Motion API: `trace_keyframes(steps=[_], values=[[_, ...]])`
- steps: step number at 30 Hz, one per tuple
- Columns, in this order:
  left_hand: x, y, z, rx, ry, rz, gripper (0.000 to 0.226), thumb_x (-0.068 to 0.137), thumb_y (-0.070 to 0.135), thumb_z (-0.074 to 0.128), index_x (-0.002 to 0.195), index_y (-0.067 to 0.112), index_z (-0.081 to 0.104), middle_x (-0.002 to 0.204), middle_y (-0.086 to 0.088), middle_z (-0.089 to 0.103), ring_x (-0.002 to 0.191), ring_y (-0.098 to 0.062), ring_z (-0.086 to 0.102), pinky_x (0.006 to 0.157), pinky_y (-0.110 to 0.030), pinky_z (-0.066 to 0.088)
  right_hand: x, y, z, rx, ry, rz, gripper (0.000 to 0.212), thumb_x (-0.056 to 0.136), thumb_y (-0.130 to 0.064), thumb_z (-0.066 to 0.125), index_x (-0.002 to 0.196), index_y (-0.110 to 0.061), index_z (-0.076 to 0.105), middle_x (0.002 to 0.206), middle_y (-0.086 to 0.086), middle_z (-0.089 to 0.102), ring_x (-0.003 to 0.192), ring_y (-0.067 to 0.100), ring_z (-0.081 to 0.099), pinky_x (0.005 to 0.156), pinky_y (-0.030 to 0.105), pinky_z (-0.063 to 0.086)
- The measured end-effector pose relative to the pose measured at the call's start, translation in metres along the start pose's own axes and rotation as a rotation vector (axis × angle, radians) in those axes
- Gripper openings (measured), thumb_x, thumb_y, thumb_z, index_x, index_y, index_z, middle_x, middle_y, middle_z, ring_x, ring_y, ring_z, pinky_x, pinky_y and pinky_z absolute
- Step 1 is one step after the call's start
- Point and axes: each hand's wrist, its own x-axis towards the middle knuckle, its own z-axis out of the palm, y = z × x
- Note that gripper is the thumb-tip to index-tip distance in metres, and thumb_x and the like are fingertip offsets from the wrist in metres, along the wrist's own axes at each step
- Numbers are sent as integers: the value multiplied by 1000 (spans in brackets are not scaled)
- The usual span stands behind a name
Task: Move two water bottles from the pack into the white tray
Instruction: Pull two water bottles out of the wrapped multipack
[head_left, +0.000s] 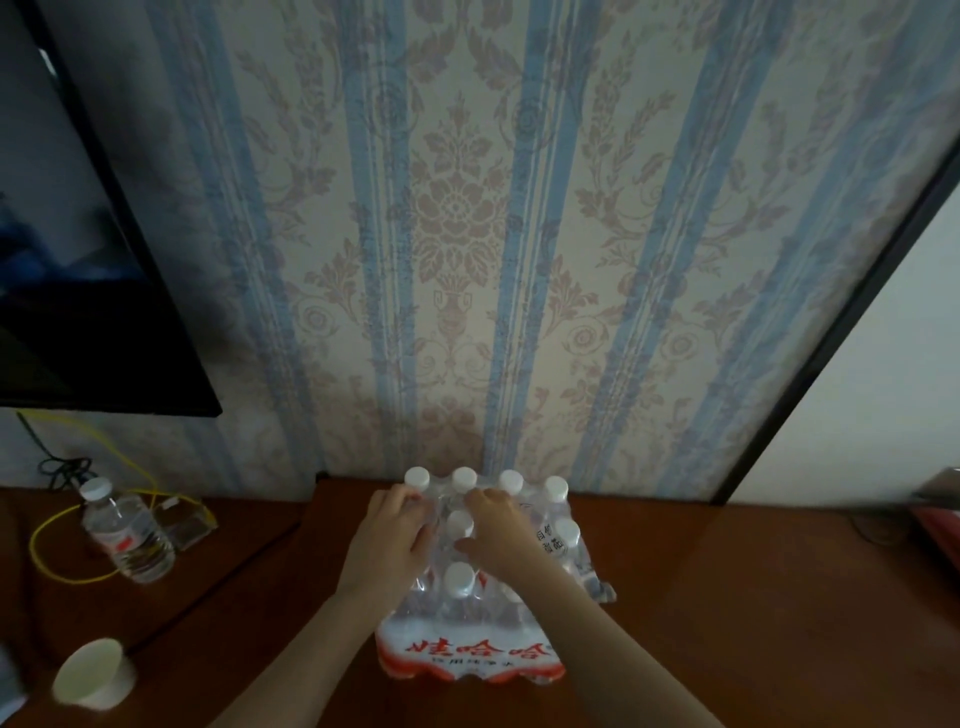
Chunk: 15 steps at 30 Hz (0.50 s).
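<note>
A shrink-wrapped pack of water bottles (470, 644) with white caps and red lettering stands on the brown wooden table (753, 623), close to the wall. My left hand (389, 540) rests on the pack's top left, fingers curled into the plastic wrap between the caps. On the top middle lies my right hand (501, 535), its fingers pinching the wrap too. Several capped bottles show through the film around both hands. No white tray is in view.
A single loose water bottle (127, 535) stands at the left beside a yellow cable (62, 571) and a small clear box (184, 522). A white paper cup (93, 673) lies near the front left. A dark screen (78, 286) hangs on the patterned wall.
</note>
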Motion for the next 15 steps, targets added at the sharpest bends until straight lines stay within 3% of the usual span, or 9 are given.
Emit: trace_keyframes(steps=[3, 6, 12, 15], values=[[0, 0, 0, -2, 3, -16, 24, 90, 24, 56, 114, 23, 62, 114, 5, 50, 104, -10, 41, 83, -26, 49, 11, -4, 7, -102, -43, 25, 43, 81, -30, 65, 120, -15, 53, 121, 9, 62, 116, 29, 54, 100, 41, 40], [0, -1, 0, -9, -23, -13, 25, 91, 24, 56, 115, 21, 62, 116, 5, 50, 106, -10, 40, 86, -26, 48, 10, -10, 15, -104, 22, 42, 36, 84, -29, 59, 119, -19, 54, 121, 5, 63, 119, 27, 51, 103, 43, 27], [1, -4, 0, -4, -58, -31, 30, 90, 24, 57, 120, 20, 61, 117, 4, 50, 107, -12, 42, 84, -28, 52, 7, -6, 23, -45, 136, 76, 25, 82, -24, 58, 107, -17, 61, 106, 4, 69, 108, 26, 57, 94, 39, 29], [1, -3, -1, -4, -43, -42, 29, 92, 25, 54, 120, 22, 60, 119, 6, 49, 107, -11, 41, 83, -25, 50, 6, -7, 23, -20, 171, 46, 32, 83, -25, 60, 112, -15, 56, 109, 6, 67, 111, 28, 55, 95, 40, 31]])
